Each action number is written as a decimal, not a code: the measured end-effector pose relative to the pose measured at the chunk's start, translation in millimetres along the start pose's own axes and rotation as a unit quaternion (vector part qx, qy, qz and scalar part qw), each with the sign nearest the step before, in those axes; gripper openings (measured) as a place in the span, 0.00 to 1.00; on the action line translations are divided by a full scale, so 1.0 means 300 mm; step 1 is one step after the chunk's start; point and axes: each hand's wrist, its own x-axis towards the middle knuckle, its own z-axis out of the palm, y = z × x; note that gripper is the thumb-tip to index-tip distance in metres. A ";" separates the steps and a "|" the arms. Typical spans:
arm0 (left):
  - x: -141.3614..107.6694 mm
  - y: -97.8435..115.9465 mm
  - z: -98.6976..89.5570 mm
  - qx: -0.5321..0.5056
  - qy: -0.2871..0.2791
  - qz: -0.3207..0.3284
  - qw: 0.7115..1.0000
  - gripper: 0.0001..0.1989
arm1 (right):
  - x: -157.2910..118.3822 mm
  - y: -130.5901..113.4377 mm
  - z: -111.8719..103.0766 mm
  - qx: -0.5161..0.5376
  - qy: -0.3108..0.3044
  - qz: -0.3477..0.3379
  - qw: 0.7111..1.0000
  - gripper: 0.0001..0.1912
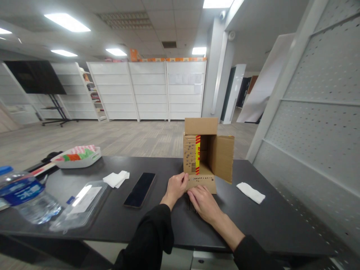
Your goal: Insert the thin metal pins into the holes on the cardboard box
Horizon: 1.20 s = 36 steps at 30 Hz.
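Note:
An open cardboard box (189, 153) lies on its side on the dark table, its opening facing me and its flaps spread. Several small round metallic dots show on its left flap, and a row of dots runs along the bottom flap (209, 184). My left hand (176, 186) is at the left edge of that bottom flap, fingers pinched; what they hold is too small to name. My right hand (204, 202) rests at the flap's front edge with fingers bent together, their tips partly hidden. Thin dark screws or nails (191, 206) lie beside it.
Left of my hands are a black phone (140, 189), white tissues (116, 179), a clear plastic case (84, 204), a water bottle (26, 195) and a white basket (81, 161). A folded tissue (251, 192) lies on the right, near a perforated panel (323, 112).

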 end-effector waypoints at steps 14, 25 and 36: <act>0.001 0.000 -0.004 -0.014 -0.004 -0.001 1.000 0.22 | 0.056 0.102 0.025 0.177 0.247 0.106 0.947 0.15; -0.003 0.002 -0.007 -0.010 -0.001 -0.005 1.000 0.22 | 0.055 0.107 0.054 0.161 0.255 0.088 0.949 0.14; -0.005 0.006 -0.012 -0.011 -0.003 -0.009 1.000 0.23 | 0.061 0.105 0.055 0.141 0.255 0.088 0.953 0.15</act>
